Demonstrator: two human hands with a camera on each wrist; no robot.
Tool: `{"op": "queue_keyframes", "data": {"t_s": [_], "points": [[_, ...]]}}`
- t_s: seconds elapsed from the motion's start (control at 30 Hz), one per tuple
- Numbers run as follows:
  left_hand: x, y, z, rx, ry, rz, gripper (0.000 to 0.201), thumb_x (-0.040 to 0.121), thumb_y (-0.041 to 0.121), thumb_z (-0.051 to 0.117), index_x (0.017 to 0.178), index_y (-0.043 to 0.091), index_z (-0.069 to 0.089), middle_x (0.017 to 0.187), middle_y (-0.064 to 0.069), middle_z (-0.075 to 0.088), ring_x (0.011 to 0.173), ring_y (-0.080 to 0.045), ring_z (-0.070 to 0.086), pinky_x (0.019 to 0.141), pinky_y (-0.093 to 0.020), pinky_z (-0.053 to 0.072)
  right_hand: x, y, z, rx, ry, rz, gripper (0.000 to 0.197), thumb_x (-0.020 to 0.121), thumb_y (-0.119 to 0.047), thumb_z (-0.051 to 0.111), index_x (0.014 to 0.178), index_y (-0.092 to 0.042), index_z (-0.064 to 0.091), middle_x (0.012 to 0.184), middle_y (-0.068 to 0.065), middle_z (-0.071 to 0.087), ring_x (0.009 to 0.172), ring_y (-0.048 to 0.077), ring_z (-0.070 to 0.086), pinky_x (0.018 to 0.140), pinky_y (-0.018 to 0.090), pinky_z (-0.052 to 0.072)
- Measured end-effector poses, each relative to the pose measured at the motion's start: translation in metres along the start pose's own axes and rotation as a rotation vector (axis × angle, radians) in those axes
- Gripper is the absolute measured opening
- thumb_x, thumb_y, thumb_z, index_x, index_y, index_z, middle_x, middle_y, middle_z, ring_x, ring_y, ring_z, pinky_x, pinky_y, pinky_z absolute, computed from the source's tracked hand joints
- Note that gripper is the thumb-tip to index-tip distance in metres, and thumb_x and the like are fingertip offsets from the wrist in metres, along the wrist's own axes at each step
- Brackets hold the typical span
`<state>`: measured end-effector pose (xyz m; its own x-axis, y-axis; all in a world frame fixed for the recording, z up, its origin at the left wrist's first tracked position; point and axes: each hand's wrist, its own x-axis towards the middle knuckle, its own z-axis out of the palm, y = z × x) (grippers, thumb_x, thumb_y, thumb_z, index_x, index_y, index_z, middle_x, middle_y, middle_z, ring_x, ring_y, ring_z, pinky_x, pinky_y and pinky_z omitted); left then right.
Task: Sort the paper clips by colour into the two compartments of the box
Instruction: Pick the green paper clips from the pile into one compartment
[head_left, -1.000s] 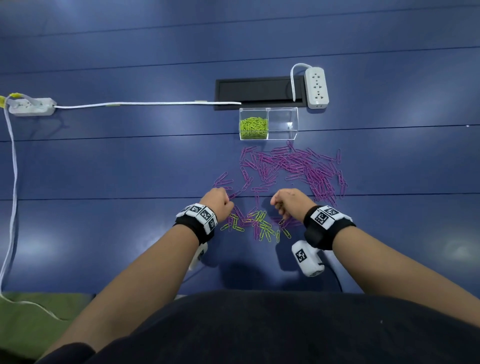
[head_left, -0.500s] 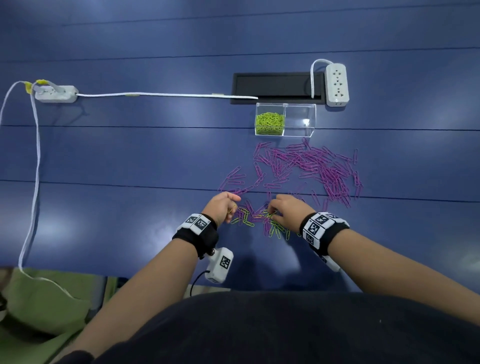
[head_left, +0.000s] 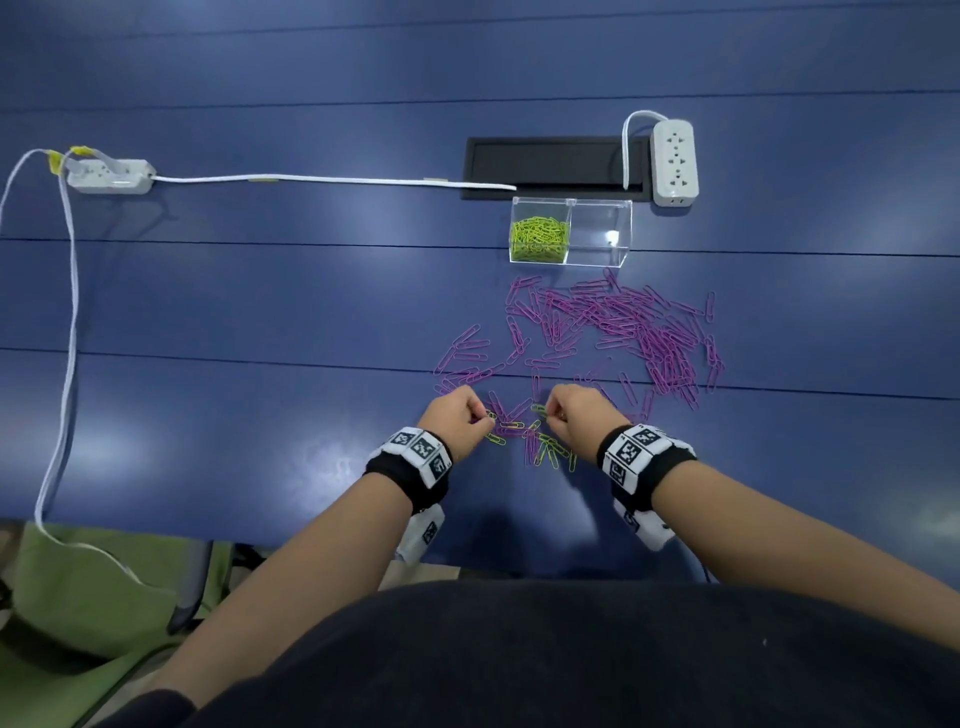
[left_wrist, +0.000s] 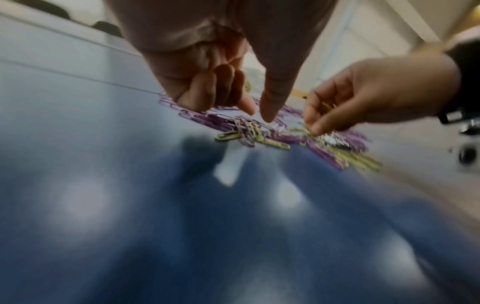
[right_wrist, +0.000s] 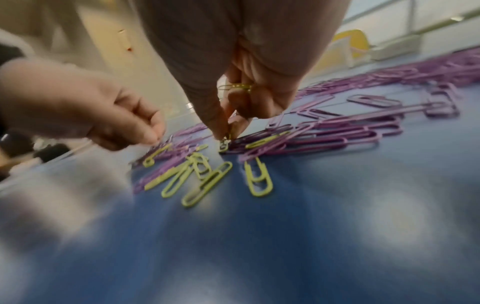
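Two hands work mid-frame: right hand (right_wrist: 241, 86) pinches a green clip (right_wrist: 224, 144) with more tucked in; left hand's (left_wrist: 207, 67) grip unclear; no legible writing; purple clips (head_left: 623, 327) glossy.

A deep blue bench (head_left: 260, 312) is crossed by thin dark lines. Purple paper clips (head_left: 613, 322) are spread just before the clear box (head_left: 602, 236), whose left compartment is filled with lime-green paper clips (head_left: 537, 238). Behind the box, a black panel (head_left: 550, 166) and a white power strip (head_left: 674, 161) are seen. Black wristbands (head_left: 644, 460) are marked with black-and-white squares.
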<state>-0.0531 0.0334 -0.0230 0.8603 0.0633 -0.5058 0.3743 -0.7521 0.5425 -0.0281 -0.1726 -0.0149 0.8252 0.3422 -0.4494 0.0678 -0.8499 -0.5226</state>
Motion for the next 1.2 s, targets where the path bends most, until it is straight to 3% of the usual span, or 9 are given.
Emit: {"op": "queue_keyframes", "data": {"t_s": [0.17, 0.3, 0.4, 0.47, 0.6, 0.77, 0.9, 1.03, 1.2], "points": [[-0.002, 0.001, 0.006, 0.227, -0.021, 0.067, 0.01, 0.091, 0.027, 0.056, 0.093, 0.017, 0.056, 0.09, 0.002, 0.061, 0.086, -0.021, 0.058, 0.078, -0.033, 0.048, -0.002, 0.014, -0.01, 0.316, 0.097, 0.115, 0.022, 0.091, -0.013, 0.053, 0.112, -0.014, 0.06, 0.094, 0.002, 0.066, 0.073, 0.019, 0.059, 0.071, 0.026, 0.047], [0.0, 0.006, 0.006, 0.247, -0.053, 0.06, 0.009, 0.091, 0.027, 0.054, 0.09, 0.017, 0.054, 0.089, 0.0, 0.059, 0.087, -0.024, 0.058, 0.08, -0.036, 0.05, -0.001, 0.018, -0.023, 0.729, 0.052, 0.276, 0.028, 0.09, -0.003, 0.038, 0.086, -0.006, 0.066, 0.062, 0.009, 0.051, 0.052, 0.027, 0.044, 0.053, 0.03, 0.042], [0.001, 0.006, 0.004, 0.158, -0.067, 0.013, 0.011, 0.087, 0.023, 0.054, 0.077, 0.022, 0.049, 0.074, 0.004, 0.055, 0.076, -0.022, 0.057, 0.072, -0.033, 0.049, -0.002, 0.014, -0.027, 1.102, 0.015, 0.402, 0.027, 0.088, -0.005, 0.038, 0.069, -0.004, 0.057, 0.059, 0.012, 0.045, 0.05, 0.024, 0.042, 0.05, 0.03, 0.042], [0.001, 0.006, 0.003, 0.074, -0.046, -0.007, 0.019, 0.087, 0.021, 0.053, 0.07, 0.023, 0.044, 0.066, 0.006, 0.052, 0.069, -0.02, 0.052, 0.066, -0.028, 0.043, -0.002, 0.012, -0.027, 1.139, -0.023, 0.41, 0.029, 0.092, -0.013, 0.041, 0.065, -0.006, 0.052, 0.06, 0.011, 0.046, 0.048, 0.022, 0.043, 0.045, 0.027, 0.042], [0.0, 0.005, -0.003, -0.139, 0.017, -0.059, 0.015, 0.086, 0.019, 0.051, 0.071, 0.017, 0.047, 0.068, 0.003, 0.058, 0.063, -0.017, 0.05, 0.06, -0.027, 0.04, 0.004, 0.007, -0.022, 0.879, -0.034, 0.317, 0.023, 0.093, -0.012, 0.046, 0.074, -0.006, 0.057, 0.065, 0.008, 0.053, 0.047, 0.017, 0.046, 0.042, 0.024, 0.04], [-0.008, 0.003, -0.011, -0.466, -0.02, -0.105, 0.014, 0.077, 0.012, 0.052, 0.066, 0.016, 0.045, 0.06, -0.002, 0.057, 0.043, -0.011, 0.041, 0.046, -0.022, 0.033, 0.009, 0.002, -0.018, 0.169, 0.044, 0.089, 0.015, 0.088, -0.02, 0.059, 0.099, -0.011, 0.064, 0.078, -0.004, 0.057, 0.078, 0.017, 0.054, 0.071, 0.023, 0.039], [-0.011, 0.006, -0.014, -0.723, -0.099, -0.186, 0.027, 0.082, -0.006, 0.038, 0.087, 0.011, 0.059, 0.059, -0.003, 0.049, 0.036, -0.006, 0.031, 0.04, -0.016, 0.024, 0.015, -0.003, -0.01, -0.075, -0.027, -0.005, 0.022, 0.089, -0.02, 0.059, 0.109, -0.012, 0.059, 0.106, 0.006, 0.06, 0.103, 0.025, 0.056, 0.088, 0.031, 0.043], [-0.012, 0.007, -0.015, -0.725, -0.154, -0.2, 0.034, 0.078, -0.008, 0.031, 0.076, 0.008, 0.061, 0.058, -0.003, 0.045, 0.042, -0.011, 0.033, 0.044, -0.018, 0.027, 0.018, -0.002, -0.003, -0.172, -0.036, -0.021, 0.019, 0.093, -0.022, 0.052, 0.105, -0.008, 0.056, 0.114, 0.011, 0.055, 0.111, 0.029, 0.05, 0.095, 0.035, 0.039], [-0.006, 0.007, -0.009, -0.565, -0.174, -0.163, 0.02, 0.085, 0.008, 0.045, 0.068, 0.013, 0.053, 0.06, -0.006, 0.049, 0.046, -0.016, 0.043, 0.044, -0.021, 0.032, 0.017, -0.003, 0.005, -0.246, -0.031, -0.011, 0.027, 0.096, -0.016, 0.043, 0.114, 0.001, 0.05, 0.12, 0.019, 0.048, 0.113, 0.034, 0.045, 0.098, 0.04, 0.036]]}}
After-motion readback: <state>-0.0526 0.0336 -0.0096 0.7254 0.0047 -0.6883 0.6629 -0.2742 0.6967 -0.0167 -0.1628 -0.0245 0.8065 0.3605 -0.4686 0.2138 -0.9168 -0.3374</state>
